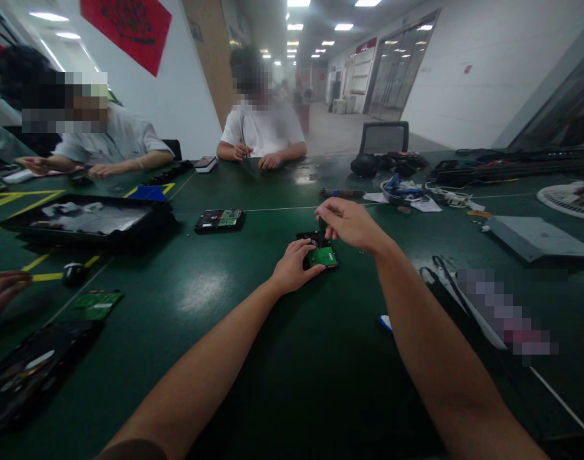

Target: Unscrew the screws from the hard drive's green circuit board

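A hard drive [326, 257] with a green circuit board facing up lies on the dark green table in front of me. My left hand [292, 267] grips its left side, thumb along the near edge and fingers over the far part. Above the drive, my right hand [352, 223] is closed around a dark screwdriver [322, 227], held upright with its lower end towards the drive. The screwdriver's tip is too small to make out. Another hard drive [219, 220] rests farther off to the left.
At left are a black tray [91, 220], a mouse [74, 274], a loose circuit board [98, 305] and a dark opened device [33, 370]. A grey metal box [536, 237], cables [407, 190] and a lanyard [464, 297] lie right. Co-workers [263, 128] sit across the table.
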`<state>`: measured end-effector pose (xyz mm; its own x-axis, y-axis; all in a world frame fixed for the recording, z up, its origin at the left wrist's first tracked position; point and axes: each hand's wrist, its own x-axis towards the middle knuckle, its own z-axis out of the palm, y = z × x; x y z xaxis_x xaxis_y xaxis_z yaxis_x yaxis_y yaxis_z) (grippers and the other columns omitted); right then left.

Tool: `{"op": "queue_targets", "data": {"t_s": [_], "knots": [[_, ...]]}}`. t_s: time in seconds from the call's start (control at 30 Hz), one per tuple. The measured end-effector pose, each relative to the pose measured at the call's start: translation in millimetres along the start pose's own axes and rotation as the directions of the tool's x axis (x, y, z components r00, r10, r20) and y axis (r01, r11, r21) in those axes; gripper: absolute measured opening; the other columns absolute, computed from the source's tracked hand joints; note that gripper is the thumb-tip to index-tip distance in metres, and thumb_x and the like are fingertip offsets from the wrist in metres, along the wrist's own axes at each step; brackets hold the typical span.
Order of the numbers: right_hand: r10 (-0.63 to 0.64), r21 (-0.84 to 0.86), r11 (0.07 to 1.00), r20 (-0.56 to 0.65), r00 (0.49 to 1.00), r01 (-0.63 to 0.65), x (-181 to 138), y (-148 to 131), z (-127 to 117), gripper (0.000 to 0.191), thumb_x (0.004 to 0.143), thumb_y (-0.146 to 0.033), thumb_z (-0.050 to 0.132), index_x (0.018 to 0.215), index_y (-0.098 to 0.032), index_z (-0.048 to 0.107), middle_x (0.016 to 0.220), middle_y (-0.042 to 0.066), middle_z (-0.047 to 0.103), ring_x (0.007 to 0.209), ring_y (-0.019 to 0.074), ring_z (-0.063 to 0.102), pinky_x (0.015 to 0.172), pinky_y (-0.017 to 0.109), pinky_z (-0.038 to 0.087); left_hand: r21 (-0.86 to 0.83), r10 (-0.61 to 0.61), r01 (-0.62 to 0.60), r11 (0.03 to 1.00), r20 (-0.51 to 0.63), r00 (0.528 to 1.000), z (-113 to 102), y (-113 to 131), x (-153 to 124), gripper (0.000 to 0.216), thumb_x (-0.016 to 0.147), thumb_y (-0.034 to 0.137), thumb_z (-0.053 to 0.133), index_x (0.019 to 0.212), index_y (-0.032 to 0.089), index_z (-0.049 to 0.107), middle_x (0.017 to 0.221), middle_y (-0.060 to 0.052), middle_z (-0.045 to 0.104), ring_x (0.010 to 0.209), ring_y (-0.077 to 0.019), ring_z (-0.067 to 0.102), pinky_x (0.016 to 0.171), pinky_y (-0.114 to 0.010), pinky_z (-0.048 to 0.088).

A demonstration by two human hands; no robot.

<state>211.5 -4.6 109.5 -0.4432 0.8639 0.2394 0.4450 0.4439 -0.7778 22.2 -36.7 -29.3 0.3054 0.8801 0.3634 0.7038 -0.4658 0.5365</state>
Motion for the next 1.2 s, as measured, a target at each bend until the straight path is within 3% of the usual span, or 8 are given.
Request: {"op": "queue_targets", "data": {"t_s": [0.1, 0.23, 0.33, 0.57, 0.67, 0.87, 1.07, 1.2], "knots": [[-0.002, -0.016, 1.0, -0.005, 1.0, 0.002, 1.7, 2.3, -0.9, 0.027, 0.101, -0.045, 0.05, 0.107, -0.023, 0.066, 0.084, 0.003, 0.071, 0.064, 0.0156, 0.066, 0.06, 0.03, 0.05, -0.002, -0.004, 0.004, 1.0, 0.001, 1.0, -0.4, 0.6, 0.1, 0.058, 0.086, 0.053, 0.073, 0.134, 0.023, 0.061, 0.149, -0.012, 0.055, 0.145, -0.0322, 0.044, 0.121, -0.055, 0.039], [-0.014, -0.112, 0.994, -0.083, 0.996, 0.005, 3.4, 4.8, -3.5, 0.028, 0.096, -0.048, 0.059, 0.091, -0.021, 0.067, 0.088, 0.005, 0.072, 0.069, 0.0163, 0.065, 0.064, 0.031, 0.049, -0.01, -0.012, 0.012, 1.0, 0.007, 1.0, -0.8, 0.9, -0.1, 0.058, 0.087, 0.055, 0.072, 0.135, 0.023, 0.061, 0.15, -0.013, 0.054, 0.145, -0.0324, 0.044, 0.12, -0.055, 0.041], [0.02, -0.11, 0.993, -0.122, 0.992, -0.034, 2.8, 4.0, -3.8, 0.025, 0.095, -0.044, 0.061, 0.09, -0.02, 0.066, 0.088, 0.005, 0.073, 0.06, 0.0143, 0.064, 0.062, 0.031, 0.048, -0.008, -0.015, 0.015, 1.0, 0.007, 1.0, -0.5, 0.3, -0.3, 0.059, 0.087, 0.055, 0.072, 0.135, 0.023, 0.061, 0.15, -0.013, 0.054, 0.145, -0.0324, 0.044, 0.12, -0.054, 0.041], [0.0, 0.064, 0.998, -0.012, 1.0, 0.0, 2.6, 5.6, -0.2, 0.03, 0.101, -0.046, 0.05, 0.102, -0.022, 0.066, 0.089, 0.006, 0.072, 0.062, 0.0155, 0.066, 0.059, 0.031, 0.051, 0.004, -0.005, 0.005, 1.0, 0.005, 1.0, 0.7, -1.2, -0.2, 0.06, 0.087, 0.056, 0.071, 0.135, 0.024, 0.061, 0.15, -0.012, 0.054, 0.145, -0.0325, 0.044, 0.12, -0.055, 0.04], [-0.022, 0.029, 0.999, -0.041, 0.999, 0.023, 4.4, 9.0, -2.3, 0.026, 0.099, -0.044, 0.053, 0.107, -0.023, 0.067, 0.088, 0.005, 0.072, 0.065, 0.0165, 0.065, 0.062, 0.032, 0.051, 0.005, -0.006, 0.006, 1.0, 0.005, 1.0, 0.5, -1.2, 0.0, 0.06, 0.087, 0.057, 0.071, 0.135, 0.023, 0.06, 0.15, -0.012, 0.054, 0.146, -0.0324, 0.043, 0.121, -0.054, 0.04], [0.001, -0.084, 0.996, -0.128, 0.992, -0.012, 5.9, 10.8, -6.1, 0.02, 0.092, -0.039, 0.063, 0.089, -0.02, 0.068, 0.088, 0.006, 0.073, 0.066, 0.0165, 0.063, 0.063, 0.032, 0.049, 0.003, -0.014, 0.014, 1.0, 0.013, 1.0, -1.0, -0.2, -0.2, 0.06, 0.088, 0.058, 0.07, 0.136, 0.023, 0.06, 0.151, -0.012, 0.053, 0.146, -0.0322, 0.043, 0.12, -0.054, 0.041], [-0.007, 0.007, 1.0, -0.045, 0.999, 0.007, 3.3, 7.2, -0.9, 0.035, 0.1, -0.051, 0.052, 0.097, -0.02, 0.069, 0.069, 0.003, 0.067, 0.058, 0.0152, 0.062, 0.058, 0.03, 0.047, 0.017, 0.001, -0.001, 1.0, 0.005, 1.0, 0.2, -1.5, -0.4, 0.059, 0.087, 0.056, 0.071, 0.135, 0.022, 0.061, 0.149, -0.012, 0.054, 0.145, -0.0315, 0.044, 0.122, -0.052, 0.039], [-0.024, 0.009, 1.0, -0.039, 0.999, 0.024, 3.5, 7.0, -3.0, 0.029, 0.098, -0.046, 0.056, 0.103, -0.021, 0.07, 0.078, 0.004, 0.07, 0.063, 0.0159, 0.063, 0.062, 0.031, 0.048, 0.015, 0.007, -0.006, 1.0, -0.002, 1.0, 1.4, -2.9, -0.3, 0.059, 0.087, 0.056, 0.071, 0.135, 0.022, 0.061, 0.149, -0.013, 0.054, 0.145, -0.032, 0.044, 0.121, -0.053, 0.04]]}}
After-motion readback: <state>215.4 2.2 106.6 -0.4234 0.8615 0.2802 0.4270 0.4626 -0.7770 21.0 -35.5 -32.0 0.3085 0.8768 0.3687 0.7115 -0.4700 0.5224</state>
